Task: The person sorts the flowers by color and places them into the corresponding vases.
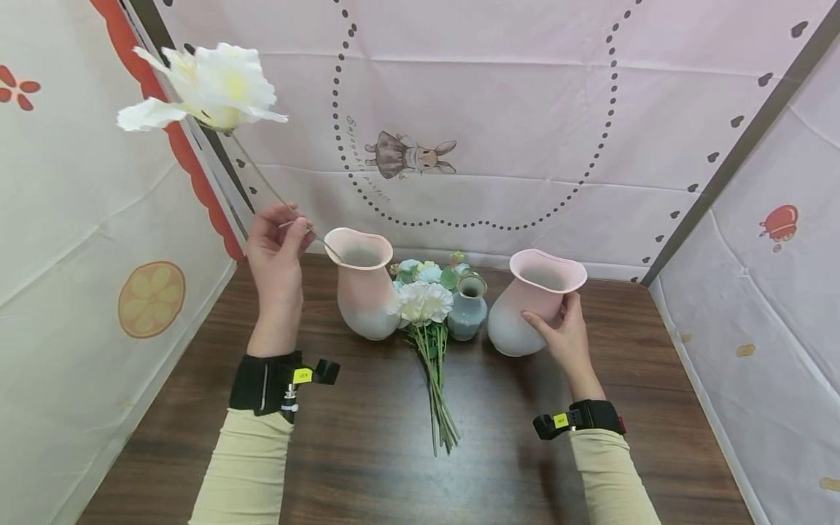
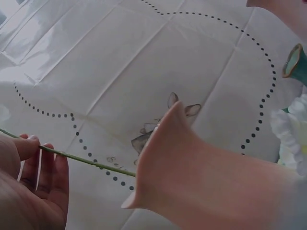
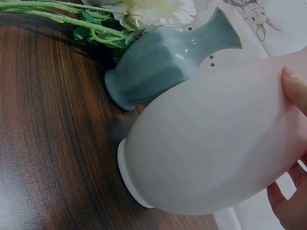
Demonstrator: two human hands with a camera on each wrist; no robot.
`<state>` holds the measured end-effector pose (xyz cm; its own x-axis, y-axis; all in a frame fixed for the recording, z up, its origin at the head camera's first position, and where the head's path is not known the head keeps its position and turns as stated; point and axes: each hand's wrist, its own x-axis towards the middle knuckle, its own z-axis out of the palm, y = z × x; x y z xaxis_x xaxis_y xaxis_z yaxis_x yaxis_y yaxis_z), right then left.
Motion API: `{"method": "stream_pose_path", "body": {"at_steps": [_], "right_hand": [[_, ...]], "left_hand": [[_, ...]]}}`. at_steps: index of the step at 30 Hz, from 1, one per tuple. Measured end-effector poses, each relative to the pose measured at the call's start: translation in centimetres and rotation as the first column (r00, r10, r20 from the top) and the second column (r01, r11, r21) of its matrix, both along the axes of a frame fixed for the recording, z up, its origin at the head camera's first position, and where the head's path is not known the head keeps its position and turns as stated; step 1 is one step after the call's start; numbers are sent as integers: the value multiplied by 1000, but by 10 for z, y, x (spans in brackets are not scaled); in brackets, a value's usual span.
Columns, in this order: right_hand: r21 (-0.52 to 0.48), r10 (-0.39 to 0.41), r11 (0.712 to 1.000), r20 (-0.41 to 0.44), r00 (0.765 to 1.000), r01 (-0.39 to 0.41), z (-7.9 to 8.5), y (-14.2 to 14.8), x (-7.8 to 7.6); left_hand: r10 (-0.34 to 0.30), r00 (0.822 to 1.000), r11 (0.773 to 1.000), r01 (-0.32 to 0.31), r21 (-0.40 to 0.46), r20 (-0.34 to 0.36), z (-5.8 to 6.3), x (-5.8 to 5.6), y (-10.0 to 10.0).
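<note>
My left hand (image 1: 278,244) pinches the thin green stem of a large white flower (image 1: 226,87), whose bloom is up at the upper left. The stem's lower end passes into the mouth of the left pink-and-white vase (image 1: 367,284); in the left wrist view the stem (image 2: 86,160) crosses that vase's flared rim. My right hand (image 1: 567,335) grips the right pink-and-white vase (image 1: 518,317) around its side, thumb in front. In the right wrist view, the base of this vase (image 3: 192,148) is at the wooden table.
Between the two vases, a bunch of white and pale blue flowers (image 1: 425,302) lies with its stems toward me. A small blue-grey vase (image 1: 467,310) stands beside it. A printed cloth wall (image 1: 512,131) rises behind the dark wooden table (image 1: 380,452).
</note>
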<state>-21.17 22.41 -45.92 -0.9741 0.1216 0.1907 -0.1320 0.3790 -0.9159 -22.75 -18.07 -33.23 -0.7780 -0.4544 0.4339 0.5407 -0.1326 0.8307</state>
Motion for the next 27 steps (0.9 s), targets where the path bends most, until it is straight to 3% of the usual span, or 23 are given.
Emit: {"method": "stream_pose_path", "body": {"at_steps": [9, 17, 23, 27], "right_hand": [[-24, 3, 1000, 33, 999, -2, 4, -1, 1], [-27, 6, 1000, 71, 997, -4, 32, -12, 15], [-31, 7, 1000, 57, 998, -5, 13, -5, 6], [-21, 5, 1000, 32, 999, -5, 4, -2, 1]], "left_hand": [[9, 992, 983, 14, -182, 128, -13, -4, 6], [42, 978, 952, 24, -306, 205, -22, -4, 9], [40, 977, 949, 29, -314, 211, -27, -7, 8], [16, 980, 964, 38, -265, 200, -29, -10, 7]]}}
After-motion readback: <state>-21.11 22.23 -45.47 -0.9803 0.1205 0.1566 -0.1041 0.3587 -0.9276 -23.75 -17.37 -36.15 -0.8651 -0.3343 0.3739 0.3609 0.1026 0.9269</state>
